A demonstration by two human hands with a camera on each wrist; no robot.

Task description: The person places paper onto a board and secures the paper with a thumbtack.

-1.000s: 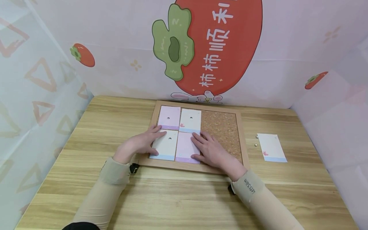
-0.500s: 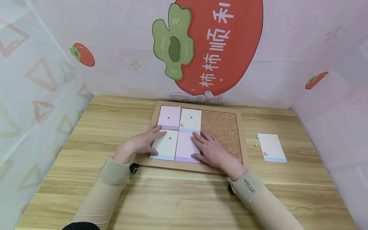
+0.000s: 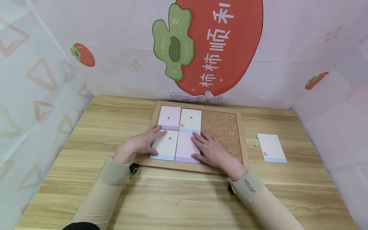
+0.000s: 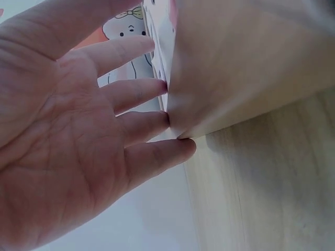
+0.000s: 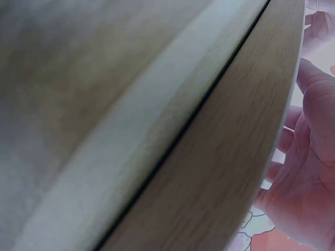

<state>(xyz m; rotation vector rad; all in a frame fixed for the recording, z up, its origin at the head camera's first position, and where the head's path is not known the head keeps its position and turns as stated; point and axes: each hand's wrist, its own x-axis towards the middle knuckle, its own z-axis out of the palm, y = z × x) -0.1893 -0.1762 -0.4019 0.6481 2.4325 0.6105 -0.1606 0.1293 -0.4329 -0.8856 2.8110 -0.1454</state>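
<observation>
A wood-framed cork board (image 3: 221, 134) lies on the table, bearing two rows of paper cards on its left part. The upper pink card (image 3: 169, 111), upper white card (image 3: 190, 123) and lower white card (image 3: 165, 147) each carry a small silver pushpin. No pin shows on the lower pink card (image 3: 185, 147), which is partly covered. My left hand (image 3: 141, 142) rests with spread fingers at the left edge of the lower white card. With fingers extended, my right hand (image 3: 214, 151) touches the lower pink card's right side. Both wrist views show the palms from low beside the frame.
Right of the board, a loose white card (image 3: 271, 147) with a blue band lies on the wooden table (image 3: 178, 201). Two small pins (image 3: 256, 145) sit by its left edge. A printed cloth backdrop (image 3: 123, 48) stands behind and at both sides.
</observation>
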